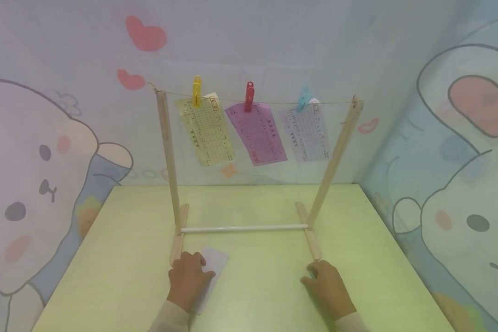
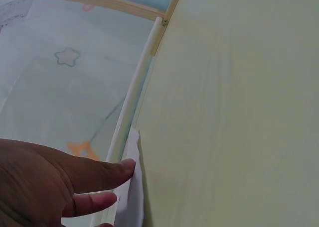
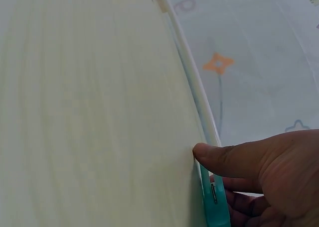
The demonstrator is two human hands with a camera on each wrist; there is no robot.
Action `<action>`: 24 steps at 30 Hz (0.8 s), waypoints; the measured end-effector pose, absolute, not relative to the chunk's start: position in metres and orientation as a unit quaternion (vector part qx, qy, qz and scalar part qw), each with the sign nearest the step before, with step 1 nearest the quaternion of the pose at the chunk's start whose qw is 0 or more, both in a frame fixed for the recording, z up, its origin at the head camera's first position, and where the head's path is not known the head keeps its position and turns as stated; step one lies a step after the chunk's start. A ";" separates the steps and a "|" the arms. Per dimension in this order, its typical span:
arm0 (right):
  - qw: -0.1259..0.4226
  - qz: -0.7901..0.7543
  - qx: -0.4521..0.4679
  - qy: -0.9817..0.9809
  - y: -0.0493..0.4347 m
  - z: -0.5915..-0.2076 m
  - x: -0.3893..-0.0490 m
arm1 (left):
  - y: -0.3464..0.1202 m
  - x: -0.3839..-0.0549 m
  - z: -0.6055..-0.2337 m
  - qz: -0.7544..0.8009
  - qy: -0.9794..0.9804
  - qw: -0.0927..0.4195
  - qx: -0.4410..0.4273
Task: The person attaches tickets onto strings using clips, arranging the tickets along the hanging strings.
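My left hand point(image 1: 189, 280) holds a pale slip of paper point(image 1: 216, 266) low over the table's left side. In the left wrist view the thumb point(image 2: 119, 171) lies against the paper point(image 2: 133, 207), which looks slightly bent; the other fingertips are partly hidden. My right hand point(image 1: 327, 287), at the right, grips a teal clip point(image 3: 215, 207) between thumb and fingers. Most of that clip is covered in the head view. Behind the hands, a yellow clip point(image 1: 197, 92), a red clip point(image 1: 249, 97) and a light-blue clip point(image 1: 304, 98) hold yellow, pink and white printed slips on a string.
Two wooden posts point(image 1: 168, 161) carry the string point(image 1: 269, 102). Wooden feet point(image 1: 313, 244) and a white rod point(image 1: 245, 228) brace the stand on the pale table point(image 1: 249, 286). A cloth backdrop point(image 1: 87, 55) with cartoon animals rises behind and at the sides.
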State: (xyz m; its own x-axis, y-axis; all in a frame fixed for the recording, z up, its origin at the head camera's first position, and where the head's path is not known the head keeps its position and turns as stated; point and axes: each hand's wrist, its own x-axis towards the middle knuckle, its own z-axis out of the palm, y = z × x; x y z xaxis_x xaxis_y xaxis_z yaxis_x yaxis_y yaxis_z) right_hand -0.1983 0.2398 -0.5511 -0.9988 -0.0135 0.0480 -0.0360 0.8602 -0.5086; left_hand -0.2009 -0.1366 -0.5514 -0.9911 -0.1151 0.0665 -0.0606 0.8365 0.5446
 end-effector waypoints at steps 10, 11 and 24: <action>0.014 0.269 0.012 -0.963 0.238 -0.546 -0.195 | -0.136 -0.204 -0.558 -0.325 -0.941 0.054 0.075; 0.012 0.270 0.012 -0.963 0.238 -0.546 -0.195 | -0.137 -0.206 -0.559 -0.324 -0.942 0.056 0.073; 0.022 0.261 0.033 -0.965 0.240 -0.552 -0.199 | -0.136 -0.198 -0.551 -0.263 -0.960 0.048 0.080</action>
State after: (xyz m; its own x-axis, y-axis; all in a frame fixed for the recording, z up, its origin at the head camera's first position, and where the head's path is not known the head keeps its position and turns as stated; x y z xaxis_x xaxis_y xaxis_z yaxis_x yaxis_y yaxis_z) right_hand -0.1987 0.2403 -0.5517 -0.9969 -0.0517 0.0595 -0.0746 0.8616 -0.5020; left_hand -0.1980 -0.1364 -0.5512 -0.9825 -0.1795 0.0494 -0.1294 0.8492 0.5119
